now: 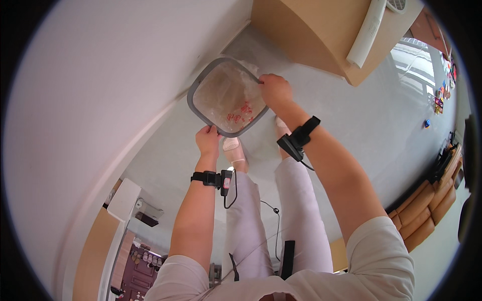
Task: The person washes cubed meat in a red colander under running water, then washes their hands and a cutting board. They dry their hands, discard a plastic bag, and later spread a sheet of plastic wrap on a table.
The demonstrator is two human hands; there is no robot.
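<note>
In front of my feet is a trash bin with a rounded-square grey rim [193,90]. A translucent plastic bag [222,88] lines it, and part of the film sticks out past the rim at the far right. Bits of red printed wrapper [237,117] lie inside. My left hand [207,141] grips the near left part of the rim, thumb on top. On the right side of the rim, my right hand [276,90] is closed around the edge with the bag's film beside it. The fingers under the rim are hidden on both sides.
A white wall [113,75] runs along the left. Ahead stands a wooden cabinet [312,37] with a long white object [367,35] on top. Small toys [439,101] lie on the floor at far right, beyond which sits a brown leather sofa [425,210]. A cable [277,225] hangs between my legs.
</note>
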